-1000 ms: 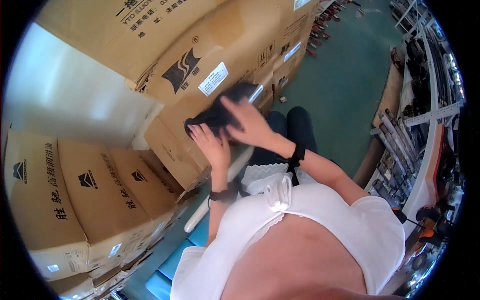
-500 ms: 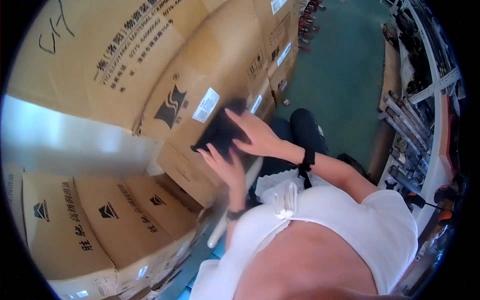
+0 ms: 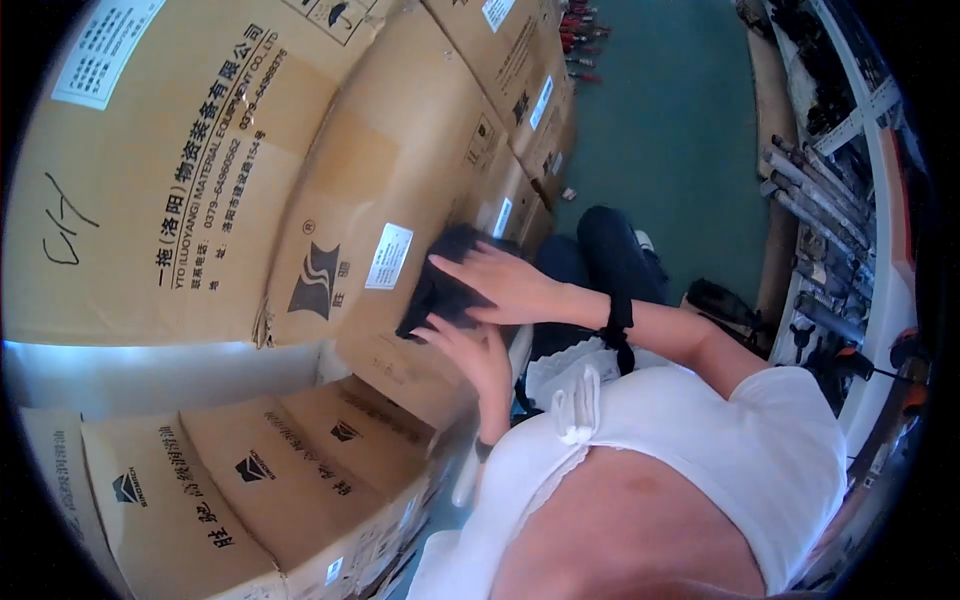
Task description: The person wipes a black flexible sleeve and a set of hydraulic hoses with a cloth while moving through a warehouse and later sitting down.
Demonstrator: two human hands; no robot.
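A black piece of cloth (image 3: 437, 292), soft and creased, is held in front of the stacked cardboard boxes. My right hand (image 3: 512, 284) reaches over its upper right part, with fingers bent on it. Below, my left hand (image 3: 474, 356) grips its lower edge. Parts of the cloth lie hidden under my fingers, and motion smears it a little. Right behind it stands a tall cardboard box (image 3: 400, 170) with a white label. I wear a dark band (image 3: 620, 318) around my right wrist.
Another large box (image 3: 200, 120) stands at the left, above a row of smaller boxes (image 3: 190, 480). Along the right runs a rack (image 3: 880, 200) with metal rods (image 3: 815, 190) and tools. Green floor (image 3: 670, 120) stretches away between boxes and rack. Small red items (image 3: 580, 45) lie at the far end.
The view has turned slightly, so the boxes sit lower and farther left in the picture. Both hands stay on the black cloth, which now looks more bunched and less drawn out.
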